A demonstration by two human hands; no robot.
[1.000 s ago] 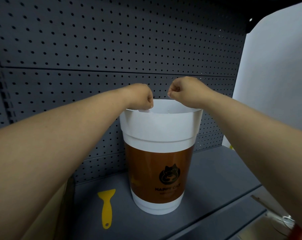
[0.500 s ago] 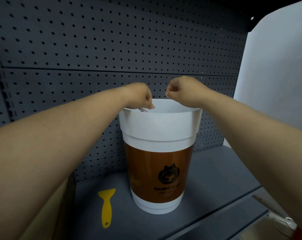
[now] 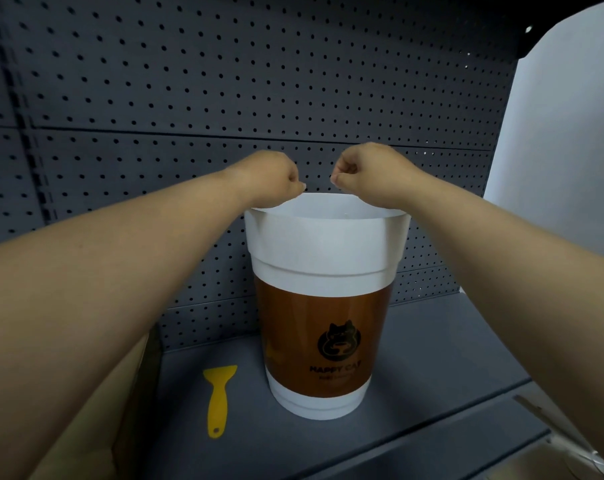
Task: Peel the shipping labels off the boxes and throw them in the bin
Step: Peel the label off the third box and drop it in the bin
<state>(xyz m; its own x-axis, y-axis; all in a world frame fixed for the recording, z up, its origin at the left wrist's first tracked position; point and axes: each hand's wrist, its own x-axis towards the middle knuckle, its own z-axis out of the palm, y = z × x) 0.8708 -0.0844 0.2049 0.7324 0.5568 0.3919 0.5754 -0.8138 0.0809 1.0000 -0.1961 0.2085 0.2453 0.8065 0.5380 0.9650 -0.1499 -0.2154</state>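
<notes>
Grey pegboard point(image 3: 224, 81) fills the back, with a grey shelf point(image 3: 432, 358) below it. White panel point(image 3: 570, 133) stands at the right edge. Bin point(image 3: 323, 306) is a big cup-shaped tub, white rim and base with a brown band (cat logo, "HAPPY CAT"), standing upright on the shelf near centre. Cardboard box point(image 3: 96, 410) sits bottom left, mostly hidden under the left forearm. Both arms reach out over the bin mouth. Left hand point(image 3: 272, 178) is above the left part of the rim, fingers curled into a fist; right hand point(image 3: 366, 174) is above the right part, also curled, a small gap between the two. Can't tell whether either fist has a label in it; nothing shows between the fingers. Yellow plastic scraper point(image 3: 219, 400) lies flat on the shelf just left of the bin base, handle toward the camera.
</notes>
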